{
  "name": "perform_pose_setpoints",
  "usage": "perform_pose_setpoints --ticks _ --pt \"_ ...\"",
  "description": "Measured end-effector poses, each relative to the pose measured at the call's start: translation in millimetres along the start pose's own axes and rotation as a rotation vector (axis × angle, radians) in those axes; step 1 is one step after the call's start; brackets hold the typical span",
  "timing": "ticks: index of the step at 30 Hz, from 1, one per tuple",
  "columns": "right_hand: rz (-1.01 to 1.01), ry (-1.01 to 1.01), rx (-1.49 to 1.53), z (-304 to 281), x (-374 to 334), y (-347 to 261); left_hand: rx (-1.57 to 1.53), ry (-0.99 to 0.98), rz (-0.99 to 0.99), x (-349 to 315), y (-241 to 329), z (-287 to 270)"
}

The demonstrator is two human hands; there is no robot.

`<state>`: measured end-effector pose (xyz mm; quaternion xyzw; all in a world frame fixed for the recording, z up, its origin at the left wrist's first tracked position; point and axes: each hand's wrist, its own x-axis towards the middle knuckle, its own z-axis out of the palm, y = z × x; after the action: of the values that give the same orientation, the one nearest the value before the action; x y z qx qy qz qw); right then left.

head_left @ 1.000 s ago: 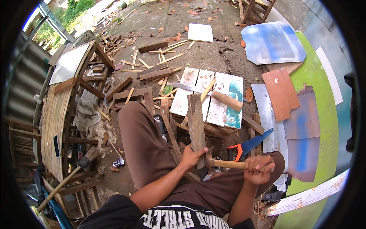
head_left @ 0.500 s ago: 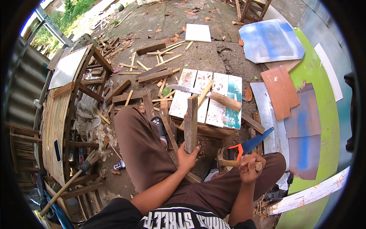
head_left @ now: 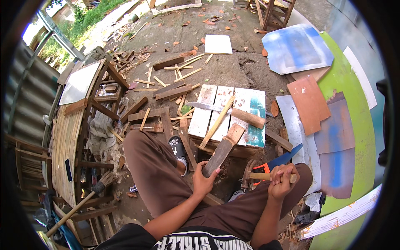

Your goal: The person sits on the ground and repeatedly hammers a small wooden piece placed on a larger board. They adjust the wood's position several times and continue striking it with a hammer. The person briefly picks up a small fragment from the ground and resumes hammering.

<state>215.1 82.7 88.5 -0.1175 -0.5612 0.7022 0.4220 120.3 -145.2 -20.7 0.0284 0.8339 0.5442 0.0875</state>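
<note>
My left hand (head_left: 203, 182) is closed around the near end of a short, weathered wooden block (head_left: 223, 151). The block slants away to the right, with a paler notched section at its far end, close to the low slatted stool (head_left: 201, 121); whether they touch I cannot tell. A claw hammer (head_left: 248, 175) is in my right hand (head_left: 281, 182), gripped by its wooden handle above my right thigh, head to the left. Across the stool lie a machete (head_left: 246, 118) with a thick wooden handle and a thin wood strip (head_left: 217, 123). Beyond the hammer rests a handsaw (head_left: 286, 156), blue-bladed with an orange-and-black handle.
Loose wood offcuts (head_left: 171, 91) litter the ground ahead and to the left. On the left stands a slatted bamboo bench (head_left: 63, 146) with a phone (head_left: 68, 170) on it; a brush broom (head_left: 98, 187) leans nearby. Painted sheets (head_left: 298, 49) lie along the right.
The wooden block has tipped from nearly upright to slanting away right, its upper end now lower. The hammer and my right hand have shifted slightly right. Both grips stay closed.
</note>
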Motion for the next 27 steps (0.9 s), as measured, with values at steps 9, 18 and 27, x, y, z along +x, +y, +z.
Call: perform_pose_setpoints --ticks 9,18,27 --pt "-0.106 0.274 0.102 -17.6 5.5 -6.4 0.163 -0.207 0.084 -0.1 -1.2 1.8" --pt "-0.265 0.575 -0.077 -74.2 -17.7 -34.1 0.341 -0.568 0.054 -10.6 -14.1 42.0" --pt "-0.167 0.848 -0.266 -122.5 -58.8 -36.2 0.474 -0.914 0.077 -29.4 -23.6 110.4"
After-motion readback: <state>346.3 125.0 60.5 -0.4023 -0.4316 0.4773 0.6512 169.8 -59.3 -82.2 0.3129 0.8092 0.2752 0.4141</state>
